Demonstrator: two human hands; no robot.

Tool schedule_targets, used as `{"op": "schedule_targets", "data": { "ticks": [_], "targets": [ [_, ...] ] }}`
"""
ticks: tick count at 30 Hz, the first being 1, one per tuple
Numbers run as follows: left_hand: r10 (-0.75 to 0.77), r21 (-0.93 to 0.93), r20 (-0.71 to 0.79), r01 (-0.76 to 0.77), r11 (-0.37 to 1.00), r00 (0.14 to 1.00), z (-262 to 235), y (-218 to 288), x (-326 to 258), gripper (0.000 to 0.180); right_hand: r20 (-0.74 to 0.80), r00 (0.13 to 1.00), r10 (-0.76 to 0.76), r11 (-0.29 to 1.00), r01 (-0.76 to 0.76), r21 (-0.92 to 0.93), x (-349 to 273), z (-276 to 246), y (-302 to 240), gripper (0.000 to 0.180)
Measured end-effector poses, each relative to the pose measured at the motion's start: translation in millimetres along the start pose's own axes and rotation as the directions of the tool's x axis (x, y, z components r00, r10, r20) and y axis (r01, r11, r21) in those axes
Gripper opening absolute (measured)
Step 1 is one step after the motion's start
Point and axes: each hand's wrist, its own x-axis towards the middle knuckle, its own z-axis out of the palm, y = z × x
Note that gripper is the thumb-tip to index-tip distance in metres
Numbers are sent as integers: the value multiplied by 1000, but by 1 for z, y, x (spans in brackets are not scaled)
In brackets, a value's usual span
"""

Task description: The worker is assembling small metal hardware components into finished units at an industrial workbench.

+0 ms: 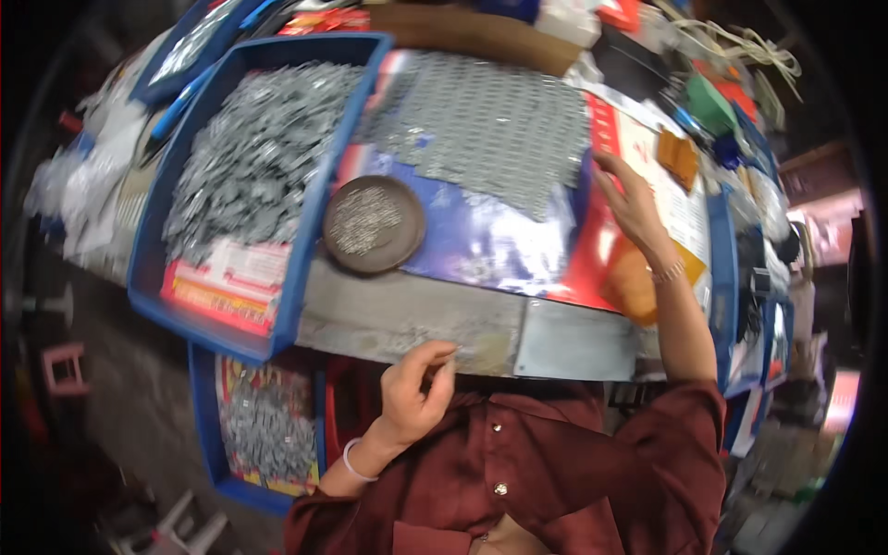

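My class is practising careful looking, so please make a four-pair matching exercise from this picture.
1. Round brown dish
2. Large blue tray
3. Left hand
4. Right hand

A. Beside the grey rows' right edge
B. Contains small silvery pieces
C. Near the table's front edge
D. Contains a grey heap

Pairs: 1-B, 2-D, 3-C, 4-A

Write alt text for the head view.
A person's right hand is beside rows of small grey pieces on a workbench; the left hand curls at its near edge. Left of the rows are a bowl of silvery bits and a blue tray of loose grey pieces.
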Motion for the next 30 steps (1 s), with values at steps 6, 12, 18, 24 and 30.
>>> {"op": "schedule_targets", "data": {
  "ticks": [6,12,18,24,30],
  "targets": [
    [233,114,74,-241,964,970,-55,36,15,26,166,986,-22,1000,19,17,-86,-19,-100,26],
    [2,395,-186,73,916,983,-158,68,56,14,91,991,-100,988,89,125,-162,6,-117,20],
    [-12,585,216,-120,802,976,-204,24,126,20,-32,970,-241,966,243,93,-186,31,-121,15],
    [-144,796,415,-282,535,899,-183,-6,171,24,-83,958,-274,958,279,62,-189,50,-120,11],
    [-18,771,549,-498,397,836,-182,-21,175,12,-133,942,-310,948,316,28,-183,56,-130,12]
  ]
}}
